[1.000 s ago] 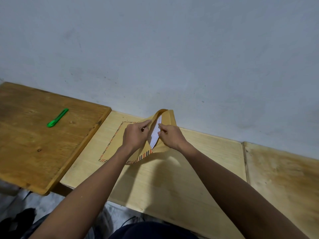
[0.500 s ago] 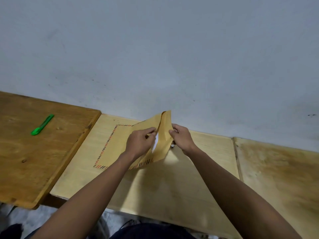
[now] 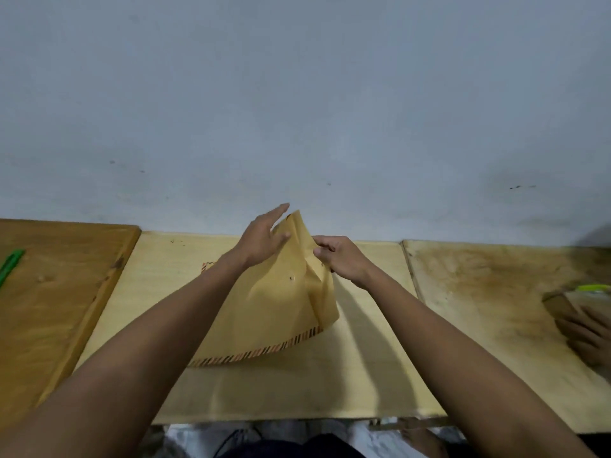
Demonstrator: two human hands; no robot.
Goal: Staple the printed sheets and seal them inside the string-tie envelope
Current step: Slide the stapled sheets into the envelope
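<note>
A tan envelope [image 3: 274, 312] with a striped border is lifted at its right end above the pale middle table [image 3: 363, 375], its flap folded over toward me. My left hand [image 3: 264, 239] lies with straight fingers against the raised upper edge of the envelope. My right hand [image 3: 340, 256] pinches the envelope's right edge near the flap. Two small round fasteners show on the envelope's face. No white sheets are visible.
A darker wooden table [image 3: 59, 292] stands at the left with a green pen-like object [image 3: 10, 262] on it. At the right, another person's hand [image 3: 585, 328] rests on a stained table [image 3: 489, 309] by a brown object and something yellow-green. A grey wall rises behind.
The envelope has been raised and its flap folded over, hiding the white sheets. My left hand has let go and opened flat against it. The view has shifted right.
</note>
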